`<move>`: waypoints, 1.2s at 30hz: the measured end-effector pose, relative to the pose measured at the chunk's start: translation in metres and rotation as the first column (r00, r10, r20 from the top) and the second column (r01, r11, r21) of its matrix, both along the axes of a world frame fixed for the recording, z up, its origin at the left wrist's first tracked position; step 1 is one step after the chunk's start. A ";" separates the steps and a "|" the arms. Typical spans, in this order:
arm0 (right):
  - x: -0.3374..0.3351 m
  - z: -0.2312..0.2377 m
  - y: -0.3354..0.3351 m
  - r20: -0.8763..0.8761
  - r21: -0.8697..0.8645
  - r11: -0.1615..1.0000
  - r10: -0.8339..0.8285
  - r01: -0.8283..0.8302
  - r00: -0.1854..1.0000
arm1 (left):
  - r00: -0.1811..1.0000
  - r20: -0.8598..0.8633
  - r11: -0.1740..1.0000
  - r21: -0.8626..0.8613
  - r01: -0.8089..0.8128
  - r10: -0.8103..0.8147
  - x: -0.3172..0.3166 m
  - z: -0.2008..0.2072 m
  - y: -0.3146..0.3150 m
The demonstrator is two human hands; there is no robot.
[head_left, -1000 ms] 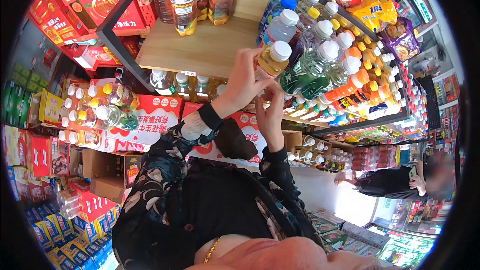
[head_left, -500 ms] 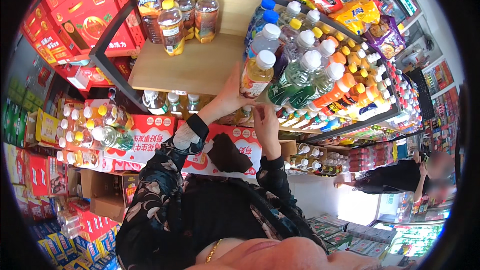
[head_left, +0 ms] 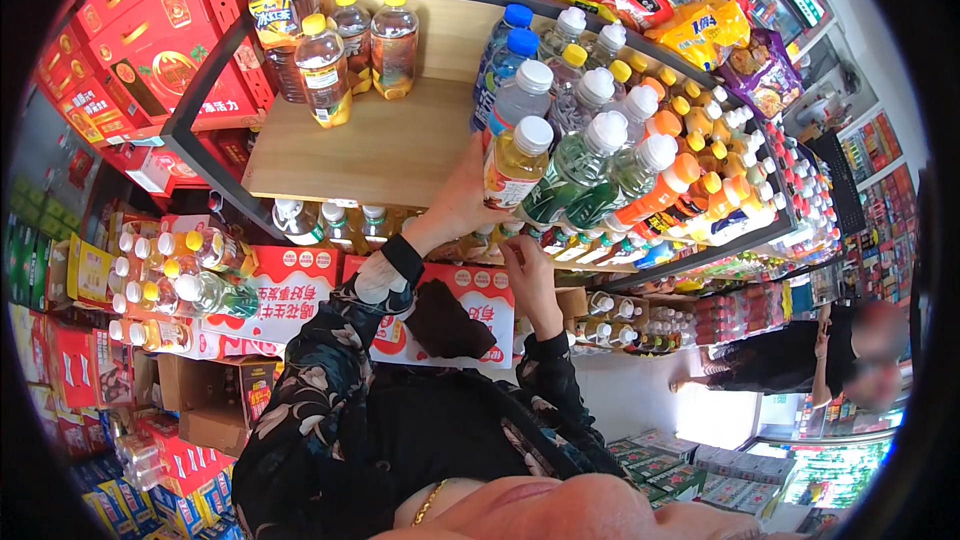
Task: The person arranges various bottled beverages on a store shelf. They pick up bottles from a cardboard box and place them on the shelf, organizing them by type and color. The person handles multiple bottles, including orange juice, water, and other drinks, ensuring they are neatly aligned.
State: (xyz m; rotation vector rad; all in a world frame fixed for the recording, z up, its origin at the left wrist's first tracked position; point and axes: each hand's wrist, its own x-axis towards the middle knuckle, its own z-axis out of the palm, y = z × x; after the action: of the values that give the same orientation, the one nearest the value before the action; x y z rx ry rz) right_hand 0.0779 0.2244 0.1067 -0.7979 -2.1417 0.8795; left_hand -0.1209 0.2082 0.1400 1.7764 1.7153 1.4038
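My left hand (head_left: 452, 212) is wrapped around the lower left side of a yellow drink bottle (head_left: 513, 164) with a white cap. The bottle stands upright at the front left of a crowded group on the wooden shelf (head_left: 350, 155). Directly behind it is a clear, white-capped bottle (head_left: 525, 95); green-labelled bottles (head_left: 557, 185) crowd its right side. My right hand (head_left: 535, 280) hovers just below the shelf's front edge, fingers loosely curled and nothing visible in them.
Yellow-capped tea bottles (head_left: 393, 45) and a large handled bottle (head_left: 282, 20) stand at the shelf's back left. A dark frame bar (head_left: 205, 90) borders the left side. Below are more bottles (head_left: 338, 225) and a red-and-white carton (head_left: 465, 290). Another person (head_left: 770, 355) stands far right.
The yellow drink bottle has shifted slightly right, closer to its neighbours, with my left hand still on it. My right hand has dropped a little away from the shelf edge. The view has shifted slightly.
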 end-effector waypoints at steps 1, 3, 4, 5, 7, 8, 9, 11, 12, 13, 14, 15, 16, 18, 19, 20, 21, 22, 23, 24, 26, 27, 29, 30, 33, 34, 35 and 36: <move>-0.004 0.001 0.002 0.015 0.001 1.000 0.005 -0.005 1.000 | 0.999 0.047 1.000 0.003 -0.003 0.003 0.000 -0.003 0.000; -0.014 0.006 0.005 0.015 0.044 0.999 0.005 -0.006 1.000 | 0.996 0.094 1.000 -0.002 -0.010 0.010 -0.001 -0.003 -0.001; -0.018 0.008 0.006 0.015 0.065 0.998 0.006 -0.007 1.000 | 0.996 0.091 1.000 -0.013 -0.010 0.011 -0.002 -0.003 -0.002; -0.021 0.009 0.007 0.002 0.084 0.996 -0.001 0.001 1.000 | 0.993 0.122 1.000 -0.018 0.009 -0.007 -0.002 -0.002 -0.003; -0.022 0.006 0.011 0.041 0.152 0.988 -0.023 0.016 0.999 | 0.975 0.217 0.998 -0.027 0.064 -0.057 -0.003 -0.001 -0.010; -0.022 0.002 0.016 0.056 0.192 0.981 -0.041 0.030 0.998 | 0.956 0.277 0.994 -0.020 0.107 -0.097 -0.007 -0.001 -0.009; -0.023 -0.002 0.020 0.010 0.203 0.979 -0.028 0.026 1.000 | 0.926 0.362 0.995 0.022 0.102 -0.103 -0.013 -0.002 -0.004; -0.022 -0.003 0.023 0.019 0.147 0.989 -0.025 0.022 1.000 | 0.848 0.517 0.992 0.102 0.077 -0.119 -0.031 -0.003 0.009; -0.024 0.002 0.023 0.022 0.125 0.992 -0.017 0.014 1.000 | 0.875 0.474 0.994 0.091 0.064 -0.100 -0.044 -0.005 0.019; -0.025 0.005 0.022 0.105 0.101 0.995 -0.016 0.005 0.994 | 0.899 0.429 0.995 0.081 0.051 -0.081 -0.059 -0.004 0.030; -0.026 0.009 0.021 0.081 0.086 0.996 -0.008 0.001 0.997 | 0.898 0.437 0.997 0.075 0.029 -0.059 -0.062 -0.001 0.044; -0.026 0.007 0.021 0.039 0.101 0.995 -0.001 -0.003 0.999 | 0.896 0.442 0.998 0.069 0.007 -0.037 -0.063 0.009 0.055; -0.025 0.004 0.022 -0.002 0.117 0.993 0.007 -0.007 1.000 | 0.868 0.496 0.997 0.067 -0.038 0.000 -0.060 0.018 0.066; -0.021 0.004 0.024 0.021 0.104 0.995 0.000 -0.003 1.000 | 0.768 0.639 0.998 0.065 0.004 -0.045 -0.061 0.021 0.091; -0.024 0.006 0.022 0.033 0.105 0.994 0.006 -0.010 0.999 | 0.691 0.715 0.995 0.076 0.066 -0.101 -0.070 0.017 0.097; -0.026 0.006 0.021 0.045 0.107 0.994 0.012 -0.017 0.999 | 0.660 0.743 0.994 0.086 0.068 -0.109 -0.073 0.009 0.100; -0.026 0.001 0.022 0.040 0.097 0.995 0.012 -0.016 0.999 | 0.624 0.771 0.992 0.094 0.079 -0.123 -0.071 0.008 0.103; -0.025 0.000 0.024 0.045 0.108 0.994 0.012 -0.017 0.999 | 0.588 0.798 0.991 0.105 0.087 -0.136 -0.069 0.008 0.107; -0.024 0.001 0.024 0.051 0.114 0.993 0.006 -0.012 0.999 | 0.571 0.808 0.988 0.092 0.123 -0.147 -0.070 0.009 0.106; -0.024 0.002 0.024 0.058 0.120 0.993 0.003 -0.010 0.998 | 0.586 0.795 0.986 0.094 0.137 -0.157 -0.069 0.009 0.106; -0.024 0.005 0.023 0.058 0.089 0.996 0.006 -0.011 0.998 | 0.647 0.743 0.984 0.103 0.146 -0.173 -0.067 0.009 0.104; -0.023 0.003 0.022 0.066 0.068 0.998 0.004 -0.008 0.998 | 0.663 0.724 0.981 0.115 0.154 -0.189 -0.064 0.010 0.104; -0.021 0.013 0.020 0.088 0.055 0.998 0.014 -0.019 0.996 | 0.667 0.703 0.970 0.173 0.174 -0.245 -0.063 0.025 0.100; -0.022 0.013 0.021 0.098 0.071 0.997 0.014 -0.021 0.995 | 0.704 0.686 0.982 0.156 0.104 -0.184 -0.061 0.023 0.096; -0.020 0.005 0.026 0.133 0.092 0.996 -0.004 -0.008 0.991 | 0.784 0.615 0.989 0.043 -0.138 0.083 -0.055 0.024 0.081; -0.024 -0.005 0.026 0.153 0.102 0.994 0.012 -0.028 0.988 | 0.787 0.576 0.967 -0.026 -0.254 0.222 -0.057 0.024 0.061; -0.030 -0.014 0.031 0.166 0.082 0.996 0.026 -0.040 0.986 | 0.766 0.591 0.950 -0.002 -0.312 0.253 -0.059 0.025 0.039; -0.018 -0.010 0.032 0.196 0.075 0.997 -0.030 0.016 0.980 | 0.765 0.631 0.975 0.057 -0.213 0.130 -0.043 0.027 0.033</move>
State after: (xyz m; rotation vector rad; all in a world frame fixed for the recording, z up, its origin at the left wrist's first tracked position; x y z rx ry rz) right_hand 0.0602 0.2562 0.0967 -0.9028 -2.3172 0.7320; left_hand -0.1641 0.2416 0.1667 1.0132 1.4563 1.9379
